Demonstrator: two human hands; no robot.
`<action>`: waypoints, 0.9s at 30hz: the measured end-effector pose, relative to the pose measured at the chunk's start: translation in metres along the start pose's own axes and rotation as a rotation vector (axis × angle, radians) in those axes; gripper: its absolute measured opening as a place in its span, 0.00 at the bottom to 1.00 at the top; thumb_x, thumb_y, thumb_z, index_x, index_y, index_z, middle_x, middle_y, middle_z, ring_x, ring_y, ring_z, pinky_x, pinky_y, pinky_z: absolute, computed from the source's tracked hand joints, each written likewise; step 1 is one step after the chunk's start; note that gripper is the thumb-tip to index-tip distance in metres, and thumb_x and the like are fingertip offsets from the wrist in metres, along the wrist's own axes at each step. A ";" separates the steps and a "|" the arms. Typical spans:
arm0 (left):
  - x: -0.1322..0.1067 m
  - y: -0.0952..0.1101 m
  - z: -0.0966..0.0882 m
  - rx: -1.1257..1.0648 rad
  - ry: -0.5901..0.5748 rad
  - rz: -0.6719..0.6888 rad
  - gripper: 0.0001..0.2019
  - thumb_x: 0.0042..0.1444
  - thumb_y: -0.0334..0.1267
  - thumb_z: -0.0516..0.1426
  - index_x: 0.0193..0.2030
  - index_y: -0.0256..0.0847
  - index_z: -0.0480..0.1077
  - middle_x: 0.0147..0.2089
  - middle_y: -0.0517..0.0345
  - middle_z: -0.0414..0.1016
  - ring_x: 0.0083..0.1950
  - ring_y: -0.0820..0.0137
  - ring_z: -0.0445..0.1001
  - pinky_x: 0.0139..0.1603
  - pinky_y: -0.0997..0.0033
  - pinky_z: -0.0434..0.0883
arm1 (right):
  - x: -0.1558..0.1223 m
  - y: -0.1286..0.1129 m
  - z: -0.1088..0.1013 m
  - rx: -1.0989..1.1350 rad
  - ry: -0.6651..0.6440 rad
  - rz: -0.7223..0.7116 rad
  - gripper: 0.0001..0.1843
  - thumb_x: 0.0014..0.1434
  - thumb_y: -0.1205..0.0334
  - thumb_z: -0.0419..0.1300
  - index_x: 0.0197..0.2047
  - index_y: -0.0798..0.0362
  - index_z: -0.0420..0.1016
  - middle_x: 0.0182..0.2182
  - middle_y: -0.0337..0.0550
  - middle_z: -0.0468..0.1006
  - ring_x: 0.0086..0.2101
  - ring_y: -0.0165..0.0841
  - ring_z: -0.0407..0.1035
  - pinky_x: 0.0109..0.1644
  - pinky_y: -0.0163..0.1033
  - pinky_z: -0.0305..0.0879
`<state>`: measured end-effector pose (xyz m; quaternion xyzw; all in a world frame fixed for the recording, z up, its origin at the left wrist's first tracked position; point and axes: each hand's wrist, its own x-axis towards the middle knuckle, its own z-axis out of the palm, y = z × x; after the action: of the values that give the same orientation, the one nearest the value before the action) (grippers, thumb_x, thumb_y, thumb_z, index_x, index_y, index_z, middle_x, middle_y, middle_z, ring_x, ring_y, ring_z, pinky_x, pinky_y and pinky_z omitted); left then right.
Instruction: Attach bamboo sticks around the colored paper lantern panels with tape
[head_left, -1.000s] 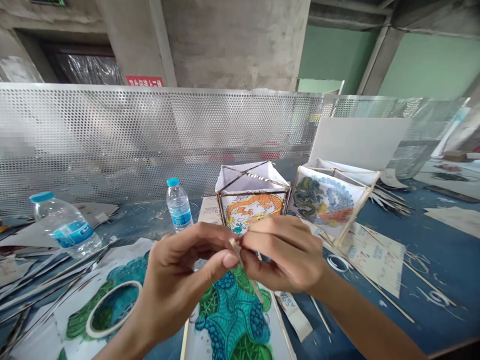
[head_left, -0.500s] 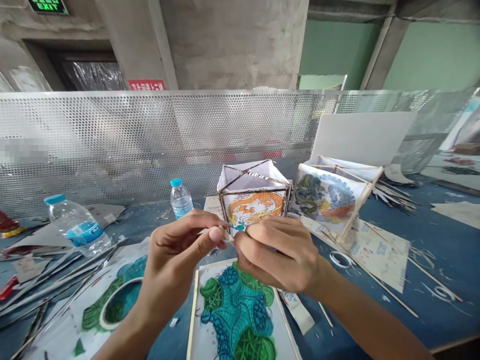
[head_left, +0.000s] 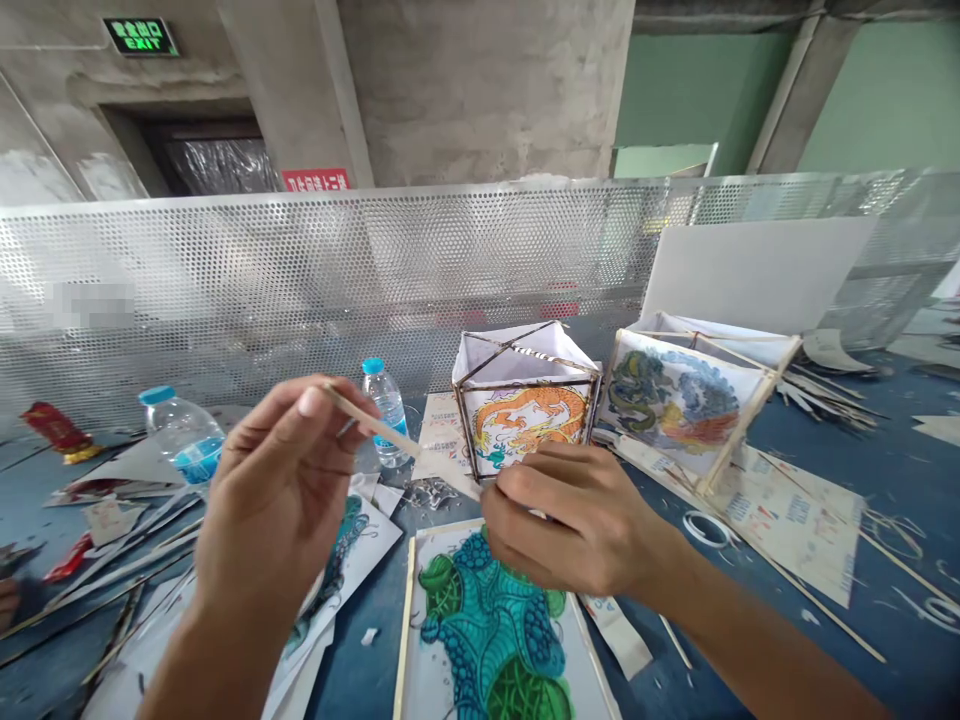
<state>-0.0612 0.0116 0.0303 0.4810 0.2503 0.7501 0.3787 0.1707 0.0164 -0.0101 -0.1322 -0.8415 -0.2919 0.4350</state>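
My left hand (head_left: 277, 490) is raised, its thumb and fingers pinching one end of a thin pale strip (head_left: 382, 432) that stretches down and right to my right hand. My right hand (head_left: 570, 520) is closed, fingers curled over the strip's other end; whatever else it grips is hidden. Both hands hover above a framed panel painted in teal and green (head_left: 491, 630) lying on the blue table (head_left: 825, 620). Just behind my right hand stands a small stick-framed paper lantern with an orange dragon (head_left: 525, 400).
A second lantern with a dark dragon (head_left: 686, 400) leans to the right. Two water bottles (head_left: 386, 405) (head_left: 180, 435) stand at left. Loose sticks, paper sheets and tape rings (head_left: 705, 527) litter the table. A perforated metal screen (head_left: 300, 290) closes the back.
My hands were together pinching at one small spot. My left hand has pulled up and to the left, drawing out the strip, while my right hand stayed low. The view shifted slightly.
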 end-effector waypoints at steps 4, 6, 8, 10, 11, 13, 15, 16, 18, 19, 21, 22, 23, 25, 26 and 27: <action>0.020 0.016 -0.018 -0.056 0.158 0.070 0.05 0.53 0.33 0.68 0.33 0.34 0.79 0.31 0.60 0.81 0.31 0.76 0.80 0.34 0.81 0.81 | -0.012 0.006 -0.002 0.047 -0.164 -0.007 0.09 0.64 0.70 0.61 0.31 0.53 0.74 0.26 0.35 0.71 0.25 0.28 0.58 0.29 0.40 0.55; 0.028 0.021 -0.025 -0.080 0.222 0.094 0.02 0.56 0.30 0.65 0.33 0.33 0.78 0.30 0.60 0.80 0.30 0.76 0.79 0.33 0.81 0.81 | -0.027 0.010 -0.010 0.062 -0.287 -0.011 0.10 0.66 0.69 0.59 0.32 0.53 0.73 0.27 0.35 0.71 0.26 0.29 0.60 0.32 0.40 0.56; 0.033 0.023 -0.027 -0.104 0.268 0.104 0.02 0.58 0.29 0.63 0.34 0.33 0.78 0.29 0.61 0.79 0.28 0.77 0.78 0.32 0.81 0.80 | -0.048 0.011 -0.025 0.065 -0.379 0.027 0.10 0.68 0.70 0.56 0.33 0.52 0.72 0.28 0.36 0.72 0.28 0.30 0.63 0.36 0.40 0.58; 0.033 0.023 -0.026 -0.122 0.293 0.087 0.03 0.58 0.27 0.61 0.34 0.33 0.78 0.29 0.60 0.80 0.27 0.78 0.77 0.30 0.83 0.79 | -0.076 0.008 -0.042 0.069 -0.413 0.138 0.11 0.69 0.72 0.53 0.35 0.52 0.70 0.29 0.36 0.74 0.30 0.30 0.66 0.38 0.40 0.59; 0.033 0.022 -0.024 -0.128 0.298 0.069 0.04 0.59 0.26 0.61 0.34 0.32 0.77 0.29 0.60 0.80 0.27 0.78 0.77 0.28 0.83 0.78 | -0.092 0.005 -0.050 0.064 -0.424 0.214 0.11 0.69 0.72 0.53 0.36 0.51 0.70 0.31 0.37 0.76 0.30 0.30 0.67 0.39 0.39 0.59; 0.030 0.019 -0.018 -0.137 0.302 0.029 0.05 0.59 0.24 0.60 0.33 0.32 0.77 0.28 0.59 0.80 0.26 0.78 0.77 0.27 0.83 0.78 | -0.124 -0.003 -0.065 0.011 -0.468 0.315 0.10 0.68 0.72 0.52 0.39 0.50 0.72 0.34 0.38 0.78 0.32 0.31 0.71 0.42 0.39 0.61; 0.026 0.018 -0.013 -0.146 0.310 0.000 0.07 0.61 0.24 0.60 0.33 0.34 0.77 0.28 0.59 0.80 0.26 0.79 0.77 0.28 0.84 0.78 | -0.157 -0.009 -0.076 -0.075 -0.546 0.392 0.11 0.68 0.71 0.52 0.39 0.49 0.73 0.34 0.39 0.79 0.33 0.32 0.73 0.41 0.40 0.61; 0.024 0.017 -0.011 -0.152 0.316 -0.012 0.08 0.62 0.25 0.59 0.33 0.34 0.77 0.28 0.59 0.80 0.26 0.79 0.77 0.28 0.84 0.78 | -0.172 -0.010 -0.081 -0.118 -0.590 0.440 0.11 0.68 0.69 0.52 0.38 0.49 0.74 0.33 0.38 0.79 0.31 0.32 0.73 0.39 0.40 0.60; 0.018 0.017 -0.010 -0.165 0.325 -0.036 0.08 0.63 0.25 0.58 0.34 0.34 0.77 0.29 0.60 0.80 0.26 0.80 0.77 0.28 0.85 0.78 | -0.199 -0.007 -0.088 -0.201 -0.640 0.550 0.12 0.69 0.65 0.53 0.33 0.48 0.73 0.28 0.37 0.77 0.27 0.33 0.72 0.34 0.40 0.58; 0.014 0.018 -0.011 -0.173 0.325 -0.048 0.07 0.63 0.25 0.58 0.35 0.34 0.77 0.29 0.60 0.79 0.26 0.80 0.76 0.28 0.85 0.77 | -0.209 -0.003 -0.090 -0.237 -0.644 0.596 0.14 0.69 0.62 0.54 0.30 0.48 0.72 0.25 0.37 0.75 0.25 0.33 0.71 0.32 0.40 0.57; 0.004 0.020 -0.015 -0.191 0.319 -0.064 0.03 0.60 0.25 0.61 0.36 0.32 0.77 0.30 0.60 0.79 0.28 0.80 0.77 0.30 0.86 0.78 | -0.224 0.008 -0.093 -0.287 -0.618 0.655 0.16 0.69 0.59 0.56 0.28 0.49 0.71 0.23 0.37 0.75 0.23 0.34 0.71 0.29 0.40 0.57; -0.002 0.021 -0.018 -0.200 0.316 -0.068 0.02 0.59 0.25 0.62 0.37 0.31 0.76 0.31 0.60 0.79 0.30 0.80 0.77 0.31 0.86 0.78 | -0.226 0.013 -0.093 -0.302 -0.597 0.670 0.14 0.69 0.59 0.57 0.30 0.49 0.73 0.24 0.38 0.76 0.23 0.35 0.72 0.29 0.40 0.58; -0.008 0.022 -0.021 -0.207 0.314 -0.068 0.02 0.58 0.25 0.62 0.37 0.31 0.76 0.32 0.59 0.79 0.31 0.80 0.78 0.32 0.86 0.78 | -0.226 0.017 -0.092 -0.311 -0.575 0.682 0.12 0.68 0.60 0.56 0.33 0.49 0.74 0.27 0.40 0.79 0.24 0.36 0.73 0.29 0.41 0.59; -0.022 0.025 -0.024 -0.215 0.317 -0.062 0.04 0.57 0.25 0.63 0.39 0.31 0.76 0.35 0.59 0.80 0.34 0.79 0.78 0.33 0.86 0.78 | -0.213 0.017 -0.087 -0.323 -0.529 0.702 0.09 0.69 0.62 0.55 0.41 0.50 0.76 0.36 0.45 0.82 0.29 0.38 0.76 0.31 0.42 0.64; -0.029 0.026 -0.025 -0.214 0.320 -0.055 0.04 0.57 0.25 0.62 0.39 0.31 0.76 0.35 0.59 0.80 0.35 0.79 0.78 0.33 0.86 0.78 | -0.202 0.012 -0.083 -0.310 -0.498 0.710 0.09 0.70 0.62 0.54 0.44 0.50 0.75 0.39 0.46 0.82 0.32 0.39 0.77 0.33 0.42 0.67; -0.036 0.027 -0.025 -0.208 0.322 -0.044 0.04 0.57 0.25 0.62 0.39 0.32 0.76 0.36 0.59 0.80 0.35 0.79 0.78 0.33 0.86 0.78 | -0.187 0.004 -0.080 -0.278 -0.454 0.713 0.08 0.71 0.61 0.54 0.45 0.50 0.74 0.41 0.46 0.82 0.36 0.39 0.77 0.36 0.42 0.70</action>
<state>-0.0833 -0.0336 0.0205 0.3074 0.2390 0.8308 0.3976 0.3345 -0.0233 -0.1238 -0.5321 -0.7703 -0.1974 0.2909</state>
